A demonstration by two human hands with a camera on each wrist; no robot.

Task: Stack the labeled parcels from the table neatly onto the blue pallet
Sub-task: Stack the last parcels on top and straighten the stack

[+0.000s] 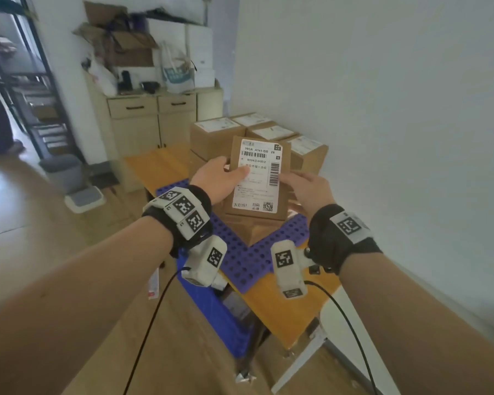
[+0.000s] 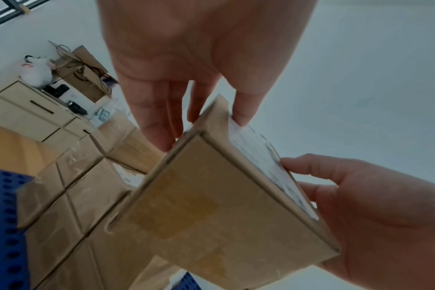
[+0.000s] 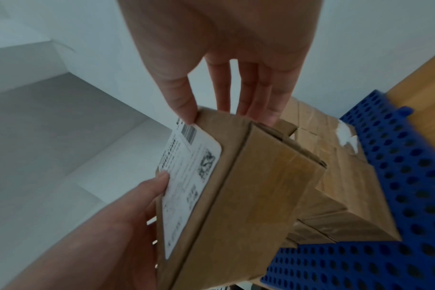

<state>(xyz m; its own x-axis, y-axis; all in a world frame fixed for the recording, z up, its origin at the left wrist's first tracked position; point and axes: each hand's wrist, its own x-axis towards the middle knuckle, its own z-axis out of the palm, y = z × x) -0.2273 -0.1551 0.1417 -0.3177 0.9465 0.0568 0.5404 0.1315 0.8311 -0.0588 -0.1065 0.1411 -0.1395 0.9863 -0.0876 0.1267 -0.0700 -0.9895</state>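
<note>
Nearest the head camera, two bare forearms with strapped wrist cameras, reaching over the blue pallet (image 1: pixel 248 260) on the wooden worktop (image 1: pixel 283 309). Above the pallet, held tilted in mid-air with its label up, one brown parcel (image 1: pixel 258 178): left hand (image 1: pixel 220 179) clamped on its left edge, thumb on the label; right hand (image 1: pixel 308 186) clamped on the right edge, thumb on top, fingers beneath. Mid-carry by the look of it, not yet set down. Next, probably: levelling the parcel and lowering it square onto the boxes already on the pallet (image 1: pixel 257 229), edges flush. More labelled parcels (image 1: pixel 220 135) waiting behind. Only in the wrist views: the taped underside (image 2: pixel 211 206) and fingers (image 3: pixel 256 98) behind the parcel's far end.
</note>
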